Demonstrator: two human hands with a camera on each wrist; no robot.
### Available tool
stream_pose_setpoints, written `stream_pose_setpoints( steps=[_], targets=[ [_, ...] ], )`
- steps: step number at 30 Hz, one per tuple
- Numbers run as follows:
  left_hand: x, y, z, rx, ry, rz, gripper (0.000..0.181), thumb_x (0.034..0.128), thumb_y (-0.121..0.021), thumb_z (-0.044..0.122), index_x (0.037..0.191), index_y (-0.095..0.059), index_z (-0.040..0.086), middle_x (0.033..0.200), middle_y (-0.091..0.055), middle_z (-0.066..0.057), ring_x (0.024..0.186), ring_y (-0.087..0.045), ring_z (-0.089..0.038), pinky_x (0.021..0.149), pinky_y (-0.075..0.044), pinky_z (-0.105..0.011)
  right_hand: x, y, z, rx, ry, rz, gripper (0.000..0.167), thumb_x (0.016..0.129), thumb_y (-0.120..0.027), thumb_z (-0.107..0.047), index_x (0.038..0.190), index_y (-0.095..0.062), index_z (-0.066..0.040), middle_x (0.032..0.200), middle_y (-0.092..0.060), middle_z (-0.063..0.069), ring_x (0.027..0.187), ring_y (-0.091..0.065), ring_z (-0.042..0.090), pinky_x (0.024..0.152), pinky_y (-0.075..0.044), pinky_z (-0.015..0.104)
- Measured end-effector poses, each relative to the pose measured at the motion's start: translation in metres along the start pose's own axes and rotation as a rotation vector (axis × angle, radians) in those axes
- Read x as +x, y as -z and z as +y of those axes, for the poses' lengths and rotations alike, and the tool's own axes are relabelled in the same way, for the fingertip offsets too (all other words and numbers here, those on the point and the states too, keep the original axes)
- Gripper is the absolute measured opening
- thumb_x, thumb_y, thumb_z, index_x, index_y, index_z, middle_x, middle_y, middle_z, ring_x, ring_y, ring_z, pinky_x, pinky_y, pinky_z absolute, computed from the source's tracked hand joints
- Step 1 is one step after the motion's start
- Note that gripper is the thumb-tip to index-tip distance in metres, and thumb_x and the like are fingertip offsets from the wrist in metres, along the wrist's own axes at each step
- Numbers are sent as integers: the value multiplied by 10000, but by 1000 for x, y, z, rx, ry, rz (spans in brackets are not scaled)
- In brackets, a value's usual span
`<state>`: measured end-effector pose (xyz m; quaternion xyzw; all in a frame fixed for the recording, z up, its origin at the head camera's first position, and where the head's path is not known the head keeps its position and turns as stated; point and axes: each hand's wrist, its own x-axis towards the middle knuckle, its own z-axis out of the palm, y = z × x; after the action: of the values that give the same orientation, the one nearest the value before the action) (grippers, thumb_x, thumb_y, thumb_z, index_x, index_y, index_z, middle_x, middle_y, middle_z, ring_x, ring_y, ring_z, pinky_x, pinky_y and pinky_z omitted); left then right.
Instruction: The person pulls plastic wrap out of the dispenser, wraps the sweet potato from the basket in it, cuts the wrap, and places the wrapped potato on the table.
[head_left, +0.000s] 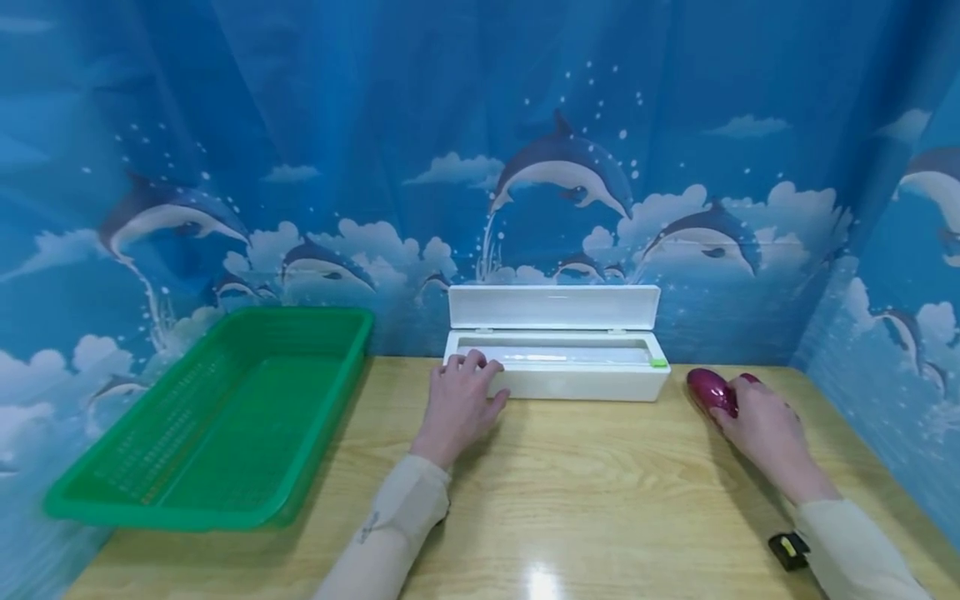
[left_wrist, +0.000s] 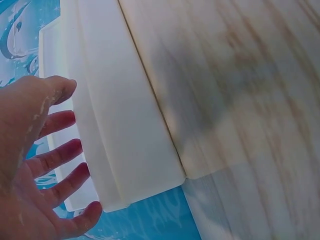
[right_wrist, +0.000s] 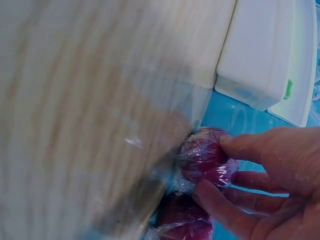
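A long white cling film box (head_left: 577, 384) stands at the back of the table, its lid (head_left: 555, 307) raised. Inside lies a pale roll, and a small green slider (head_left: 658, 363) sits at the right end of the rim. My left hand (head_left: 459, 406) is at the box's left front, fingers spread and loosely bent; in the left wrist view, the fingertips (left_wrist: 82, 172) are at its rim, whether touching I cannot tell. At the right, my right hand (head_left: 767, 429) pinches a plastic-wrapped red onion (right_wrist: 207, 157) between thumb and finger. A second wrapped red onion (right_wrist: 185, 220) lies beside it.
A large green plastic basket (head_left: 180, 518) stands on the left of the wooden table (head_left: 600, 492). Behind and to the right hangs a blue dolphin curtain (head_left: 420, 108). A small black object with a yellow mark (head_left: 789, 550) is by the right sleeve.
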<state>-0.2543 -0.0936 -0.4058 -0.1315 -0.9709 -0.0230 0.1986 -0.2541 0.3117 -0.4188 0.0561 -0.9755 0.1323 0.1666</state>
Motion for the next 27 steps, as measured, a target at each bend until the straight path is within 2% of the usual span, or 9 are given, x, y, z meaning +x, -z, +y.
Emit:
stream_pose_setpoints(
  steps=[5,10,12,15,19,23,27],
  targets=[
    [0,1,1,-28,-9,-1,399,960,-675,482,1286,-648,253,1211,-646,-41,1184,-607,-326,952,-540,-535,-4,1,2,-12,8,-2,465,829,-787,-149,1107,-610,179,936,-647,368,783,-634,489,603,-525,604],
    [-2,2,-2,-112,-6,-13,420,956,-695,447,1307,-665,218,1243,-648,-57,1207,-602,-323,995,-519,-525,-5,5,0,-39,18,-20,474,882,-738,-220,1166,-621,141,1015,-655,381,828,-644,507,614,-529,609],
    [-4,4,-3,-153,-9,-19,432,959,-696,429,1327,-659,204,1290,-647,-68,1236,-597,-316,1018,-509,-530,-5,6,-1,-30,24,0,456,892,-722,-215,1165,-620,136,1012,-656,376,811,-645,508,594,-520,601],
    [-8,7,-5,-206,-21,-25,446,964,-694,410,1350,-647,191,1369,-642,-87,1287,-591,-307,1047,-492,-551,-5,8,0,-1,38,49,408,883,-721,-174,1135,-626,131,933,-664,341,709,-633,433,537,-495,545],
    [-17,16,-6,-230,-57,-8,461,961,-695,415,1362,-634,196,1415,-633,-96,1313,-594,-305,1057,-490,-566,-6,14,-6,19,70,76,354,878,-716,-156,1099,-648,112,876,-675,301,646,-603,338,493,-466,469],
    [-29,26,-8,-226,-97,33,473,944,-721,416,1357,-639,201,1403,-645,-82,1295,-608,-299,1050,-504,-567,-13,20,-22,-14,147,98,353,878,-736,-181,1114,-685,77,963,-711,312,743,-674,416,587,-545,559],
    [-43,34,-9,-227,-116,54,472,932,-737,422,1349,-649,218,1409,-644,-62,1298,-609,-280,1066,-492,-576,-25,21,-40,-18,226,121,360,871,-768,-188,1164,-701,11,1041,-727,279,787,-703,389,642,-573,584]
  ],
)
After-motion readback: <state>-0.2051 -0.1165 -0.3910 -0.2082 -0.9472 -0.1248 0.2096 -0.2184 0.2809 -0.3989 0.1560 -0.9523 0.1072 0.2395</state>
